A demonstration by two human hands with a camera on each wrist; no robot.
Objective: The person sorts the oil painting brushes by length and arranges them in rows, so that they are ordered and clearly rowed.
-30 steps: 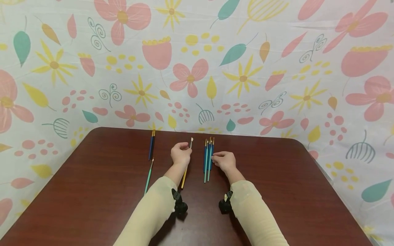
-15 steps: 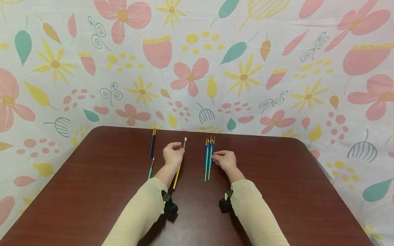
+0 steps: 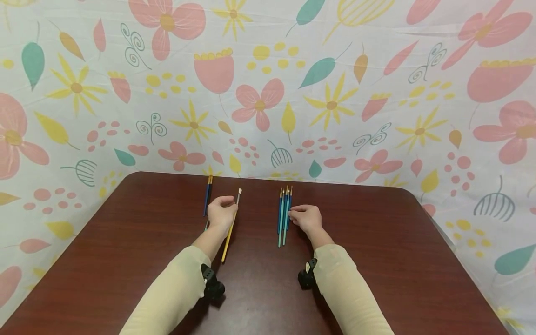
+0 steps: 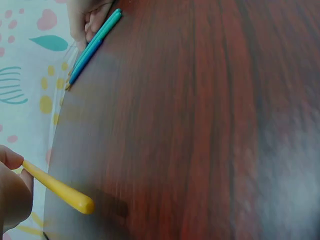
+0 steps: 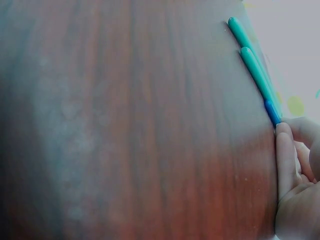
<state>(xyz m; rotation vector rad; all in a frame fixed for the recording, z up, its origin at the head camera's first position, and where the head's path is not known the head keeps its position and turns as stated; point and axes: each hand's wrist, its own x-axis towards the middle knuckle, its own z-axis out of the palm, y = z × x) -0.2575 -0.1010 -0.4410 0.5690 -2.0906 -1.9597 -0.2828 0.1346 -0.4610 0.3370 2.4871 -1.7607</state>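
Note:
My left hand (image 3: 222, 213) pinches a yellow-handled paintbrush (image 3: 228, 240), its pale bristles pointing to the back. In the left wrist view the yellow handle (image 4: 62, 192) sticks out from between finger and thumb. On the table right of centre, several blue and teal paintbrushes (image 3: 281, 225) lie side by side, bristles toward the back edge. My right hand (image 3: 307, 217) is at their right side, thumb and fingertips together on a blue paintbrush (image 5: 271, 112), seen beside two teal handles in the right wrist view.
Dark blue paintbrushes (image 3: 207, 197) lie at the back left of the brown table (image 3: 377, 260). A teal paintbrush (image 3: 206, 225) near them is mostly hidden behind my left hand and arm. A flower-patterned cloth (image 3: 268, 135) hangs behind the table.
My left hand has moved to the left with the yellow paintbrush, away from the blue and teal group, and now covers most of the teal paintbrush. My right hand has stayed in place.

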